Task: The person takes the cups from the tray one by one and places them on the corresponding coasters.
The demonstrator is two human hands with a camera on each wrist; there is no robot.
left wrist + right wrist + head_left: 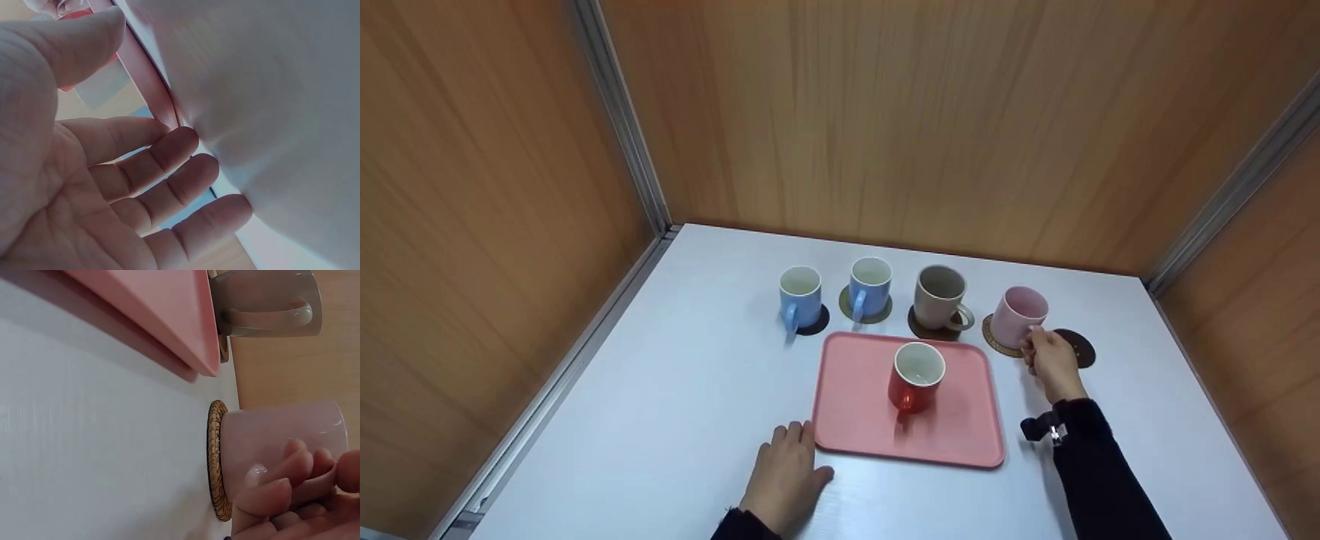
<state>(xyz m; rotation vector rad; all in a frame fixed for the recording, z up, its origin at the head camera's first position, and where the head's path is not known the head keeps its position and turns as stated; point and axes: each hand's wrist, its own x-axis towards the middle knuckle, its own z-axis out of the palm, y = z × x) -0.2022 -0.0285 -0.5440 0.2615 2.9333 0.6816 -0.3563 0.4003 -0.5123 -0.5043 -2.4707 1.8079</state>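
A pink mug (1017,318) stands on a woven coaster (215,461) at the right. My right hand (1053,364) holds it by the handle, with curled fingers in the right wrist view hiding most of that handle. Near the front left corner of the pink tray (847,435), my left hand (786,474) rests on the table with fingers extended. Its index fingertip is at the tray's edge in the left wrist view. On the tray stands a red mug (913,390) with a white inside, its handle toward me.
Behind the tray, two blue mugs (801,300) and a grey-brown mug (936,300) stand on round coasters; the leftmost blue mug sits partly off its dark coaster (816,324). A dark coaster (1077,348) lies right of the pink mug. Wooden panels (885,120) enclose the white table.
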